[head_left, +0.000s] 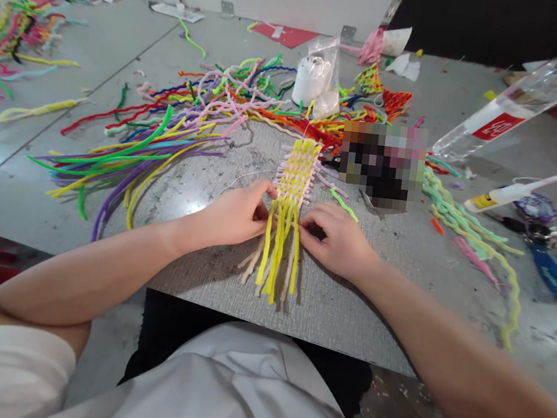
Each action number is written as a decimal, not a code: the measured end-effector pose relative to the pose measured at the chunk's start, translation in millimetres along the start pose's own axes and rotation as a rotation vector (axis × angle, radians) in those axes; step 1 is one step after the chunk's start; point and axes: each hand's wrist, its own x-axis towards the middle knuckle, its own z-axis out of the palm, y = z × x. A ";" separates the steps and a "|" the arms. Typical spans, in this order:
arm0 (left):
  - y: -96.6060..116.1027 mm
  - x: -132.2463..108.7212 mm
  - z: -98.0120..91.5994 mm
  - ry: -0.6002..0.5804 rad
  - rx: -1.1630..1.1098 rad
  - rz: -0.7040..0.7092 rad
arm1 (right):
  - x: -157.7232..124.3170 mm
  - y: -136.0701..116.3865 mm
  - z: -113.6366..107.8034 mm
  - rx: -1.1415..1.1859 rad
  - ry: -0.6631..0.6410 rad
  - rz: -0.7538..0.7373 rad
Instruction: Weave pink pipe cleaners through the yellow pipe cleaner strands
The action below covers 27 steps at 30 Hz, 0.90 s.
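Observation:
A small woven mat of yellow and pale pink pipe cleaners [297,171] lies on the grey table [338,303] in front of me, its loose yellow and cream ends hanging toward the table's front edge. My left hand [231,216] pinches the mat's left edge, fingers closed on a strand. My right hand [338,239] rests against the mat's right side, fingers curled and pinched on the loose strands there.
A big heap of coloured pipe cleaners [177,124] spreads behind and left of the mat. Green twisted strands [463,220] lie to the right, near a glue tube [509,194], keys with a blue tag [553,274] and a clear plastic bottle [523,96]. A white thread spool [308,78] stands behind.

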 end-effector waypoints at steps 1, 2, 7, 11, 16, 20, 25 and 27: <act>-1.1 0.0 0.7 0.004 -0.004 0.005 | 0.3 -0.1 0.2 0.003 0.003 -0.004; -1.8 0.0 1.2 0.007 -0.010 0.010 | 0.6 -0.2 0.5 0.005 0.006 -0.008; 0.8 -1.4 2.3 0.018 -0.096 0.006 | 1.7 -0.8 2.3 0.003 0.015 -0.020; 6.2 -3.6 6.5 -0.026 -0.217 -0.001 | 1.7 -1.4 3.5 -0.012 0.009 -0.019; 10.0 -8.1 13.4 -0.062 -0.365 -0.019 | 2.0 -1.9 4.4 -0.004 -0.005 -0.004; 6.0 -9.6 17.5 -0.068 -0.378 -0.031 | 0.8 -4.1 3.5 -0.001 0.007 -0.018; 4.4 -7.6 15.6 -0.187 -0.368 0.010 | -3.5 -12.4 -3.3 0.028 -0.028 -0.051; 7.6 -7.7 9.8 -0.246 -0.298 0.080 | -4.8 -15.0 -6.7 0.036 -0.059 -0.078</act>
